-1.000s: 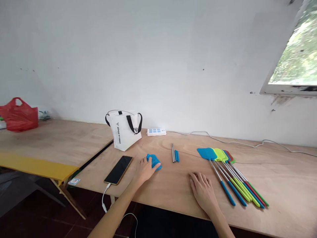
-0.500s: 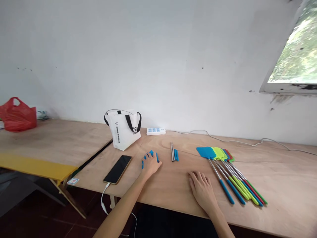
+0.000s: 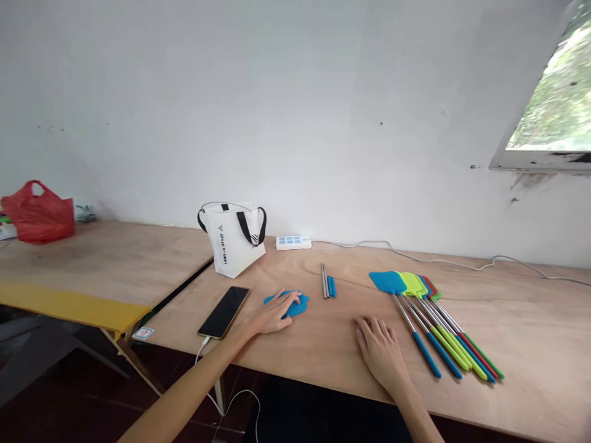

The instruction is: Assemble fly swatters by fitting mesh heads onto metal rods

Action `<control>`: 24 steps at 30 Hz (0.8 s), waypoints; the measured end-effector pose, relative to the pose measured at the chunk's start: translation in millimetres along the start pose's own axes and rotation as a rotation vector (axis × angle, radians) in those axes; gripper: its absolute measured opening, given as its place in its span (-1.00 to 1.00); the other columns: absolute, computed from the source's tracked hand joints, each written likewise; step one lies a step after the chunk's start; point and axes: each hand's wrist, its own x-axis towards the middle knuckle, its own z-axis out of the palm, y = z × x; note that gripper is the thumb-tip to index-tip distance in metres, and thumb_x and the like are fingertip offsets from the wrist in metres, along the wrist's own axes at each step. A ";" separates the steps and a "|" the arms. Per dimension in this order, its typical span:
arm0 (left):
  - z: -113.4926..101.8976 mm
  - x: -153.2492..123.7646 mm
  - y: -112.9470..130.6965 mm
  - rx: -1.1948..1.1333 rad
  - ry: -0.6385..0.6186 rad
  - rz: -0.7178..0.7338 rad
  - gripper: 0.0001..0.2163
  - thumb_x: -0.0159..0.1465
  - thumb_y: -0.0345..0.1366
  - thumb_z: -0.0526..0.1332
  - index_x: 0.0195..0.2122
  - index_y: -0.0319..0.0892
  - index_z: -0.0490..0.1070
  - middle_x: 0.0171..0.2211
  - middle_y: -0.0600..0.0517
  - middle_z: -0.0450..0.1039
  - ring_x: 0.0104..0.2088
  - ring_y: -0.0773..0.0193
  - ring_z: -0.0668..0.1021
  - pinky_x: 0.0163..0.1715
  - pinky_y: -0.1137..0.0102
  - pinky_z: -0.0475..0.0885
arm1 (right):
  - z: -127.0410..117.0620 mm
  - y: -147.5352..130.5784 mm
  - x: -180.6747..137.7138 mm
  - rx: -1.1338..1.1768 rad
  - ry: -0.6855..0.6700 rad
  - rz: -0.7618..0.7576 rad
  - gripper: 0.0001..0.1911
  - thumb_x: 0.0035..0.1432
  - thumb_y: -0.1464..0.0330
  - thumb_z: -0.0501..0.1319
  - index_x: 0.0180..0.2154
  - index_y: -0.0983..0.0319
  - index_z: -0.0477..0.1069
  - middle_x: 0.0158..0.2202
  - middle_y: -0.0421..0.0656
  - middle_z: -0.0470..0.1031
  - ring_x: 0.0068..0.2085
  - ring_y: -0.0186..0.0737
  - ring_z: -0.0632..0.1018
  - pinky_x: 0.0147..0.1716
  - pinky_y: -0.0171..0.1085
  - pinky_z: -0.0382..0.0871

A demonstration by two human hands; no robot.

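My left hand [image 3: 273,312] lies over a blue mesh fly swatter head [image 3: 298,307] on the table. Its fingers curl across the far side and the thumb lies at the near edge; the palm hides part of the head, and I cannot tell whether it is a single piece. Just right of it are thin metal tubes [image 3: 324,280] and short blue handle grips [image 3: 332,287]. My right hand [image 3: 379,347] rests palm down and open on the wood, holding nothing. To its right, several fly swatters [image 3: 438,326] with blue, yellow-green, red and green parts lie in an overlapping row.
A phone [image 3: 225,312] on a white cable lies left of my left hand. Behind it stands a white bag [image 3: 233,246] with black handles. A power strip [image 3: 293,242] sits by the wall, its cord running right. A red plastic bag [image 3: 41,215] is on the table to the left.
My left hand has turned clockwise, lowering its wrist to the left, and more of the blue head shows. The view has shifted slightly. My right hand stays in place.
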 end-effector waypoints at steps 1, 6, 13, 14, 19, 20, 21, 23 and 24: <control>-1.7 -1.1 -0.1 -0.004 -0.011 0.017 -0.43 0.23 -0.46 0.10 0.28 -0.04 0.12 0.35 -0.04 0.21 0.34 0.06 0.29 0.41 0.02 0.01 | 0.1 0.1 -0.2 -0.004 0.001 0.004 -0.66 0.45 0.32 -0.08 0.05 0.13 0.41 -0.01 -0.03 0.51 0.01 -0.02 0.49 -0.01 -0.07 0.26; -3.0 -1.3 2.5 -0.043 0.078 0.032 -0.26 0.27 -0.36 0.17 0.44 0.04 -0.12 0.39 -0.02 0.15 0.37 0.00 0.24 0.39 0.00 0.05 | 0.4 1.2 -0.4 -0.009 -0.005 -0.005 -0.67 0.45 0.31 -0.07 0.05 0.13 0.41 -0.02 -0.04 0.51 0.00 -0.02 0.49 -0.01 -0.08 0.25; 14.1 2.1 -11.0 -0.100 0.213 -0.187 -0.38 0.26 0.06 0.31 0.27 -0.04 0.22 0.25 -0.13 0.30 0.21 -0.08 0.38 0.23 0.05 0.26 | 1.4 2.2 -0.2 -0.004 0.007 -0.006 -0.67 0.44 0.31 -0.05 0.06 0.13 0.41 -0.04 -0.05 0.51 -0.01 -0.03 0.50 -0.04 -0.08 0.26; 14.1 2.5 -11.6 -0.096 0.199 -0.191 -0.41 0.27 0.07 0.30 0.25 -0.03 0.24 0.23 -0.11 0.33 0.20 -0.07 0.39 0.23 0.06 0.26 | 1.8 2.3 -0.3 -0.002 0.008 -0.006 -0.66 0.44 0.31 -0.06 0.06 0.12 0.42 -0.03 -0.04 0.51 -0.02 -0.03 0.49 -0.03 -0.08 0.26; 4.5 2.4 -7.0 -0.062 0.164 -0.180 -0.51 0.31 -0.02 0.27 0.22 -0.02 0.29 0.23 -0.05 0.34 0.20 0.00 0.39 0.23 0.17 0.26 | 1.7 1.8 -0.1 -0.002 0.001 0.003 -0.65 0.45 0.29 -0.08 0.06 0.12 0.41 -0.03 -0.03 0.51 -0.01 -0.02 0.49 -0.01 -0.06 0.26; 2.2 2.0 -6.5 -0.063 0.157 -0.177 -0.52 0.30 -0.04 0.27 0.21 -0.02 0.29 0.23 -0.04 0.34 0.20 0.01 0.40 0.23 0.18 0.27 | 0.9 1.5 0.2 -0.004 0.000 0.004 -0.65 0.45 0.29 -0.09 0.06 0.13 0.41 -0.03 -0.03 0.51 -0.01 -0.02 0.49 0.00 -0.05 0.26; -0.1 1.5 -6.7 -0.064 0.151 -0.176 -0.52 0.29 -0.05 0.28 0.20 -0.03 0.30 0.23 -0.04 0.35 0.19 0.02 0.41 0.22 0.19 0.28 | -0.2 1.2 0.7 -0.004 -0.001 0.005 -0.64 0.45 0.30 -0.09 0.06 0.13 0.41 -0.03 -0.02 0.51 -0.01 -0.02 0.48 -0.01 -0.06 0.26; -5.0 0.2 -9.1 -0.061 0.138 -0.179 -0.52 0.26 -0.08 0.29 0.17 -0.05 0.32 0.23 -0.05 0.35 0.20 0.02 0.41 0.22 0.20 0.28 | -2.7 0.5 1.6 0.002 -0.005 -0.001 -0.64 0.45 0.31 -0.09 0.07 0.12 0.41 -0.03 -0.03 0.51 -0.02 -0.04 0.49 -0.01 -0.07 0.27; -7.8 -0.6 -11.2 -0.056 0.130 -0.185 -0.53 0.25 -0.08 0.28 0.17 -0.05 0.33 0.24 -0.05 0.35 0.20 0.01 0.41 0.23 0.19 0.28 | -4.0 0.1 2.1 0.007 -0.007 -0.006 -0.64 0.44 0.32 -0.09 0.07 0.12 0.41 -0.04 -0.04 0.51 -0.02 -0.05 0.49 -0.02 -0.08 0.27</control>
